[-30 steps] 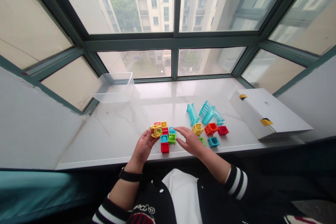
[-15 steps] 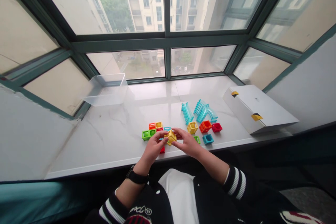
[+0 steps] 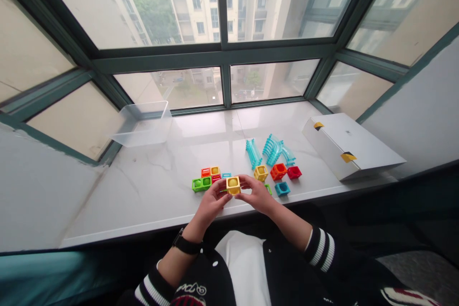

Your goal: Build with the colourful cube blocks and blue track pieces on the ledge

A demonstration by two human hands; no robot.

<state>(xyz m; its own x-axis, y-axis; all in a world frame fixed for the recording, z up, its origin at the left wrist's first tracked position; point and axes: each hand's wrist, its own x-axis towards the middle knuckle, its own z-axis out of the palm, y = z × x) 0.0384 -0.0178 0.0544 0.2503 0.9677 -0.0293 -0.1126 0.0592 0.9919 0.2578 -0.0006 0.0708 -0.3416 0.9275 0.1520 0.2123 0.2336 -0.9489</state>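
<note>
Between my two hands is a yellow cube block (image 3: 233, 185) with a round hollow in the face turned up to me. My left hand (image 3: 212, 198) grips its left side, fingers behind and thumb in front. On its right side, my right hand (image 3: 257, 194) holds it the same way. Partly behind my left hand stands a cluster of joined blocks, among them a green block (image 3: 197, 184), an orange block (image 3: 205, 172) and a red block (image 3: 216, 179). Just right of my right hand lie a loose yellow block (image 3: 261, 173) and a teal block (image 3: 282, 189).
Clear blue track pieces (image 3: 274, 149) lie behind the loose blocks, near an orange-red block (image 3: 278, 171) and a red block (image 3: 294, 172). A clear plastic bin (image 3: 143, 126) stands at the left by the window; a white box (image 3: 353, 146) sits at the right of the sill (image 3: 150, 191).
The yellow block has been turned in my hands, from a tilted pose to one with its hollow face squarely toward me. The view has shifted slightly.
</note>
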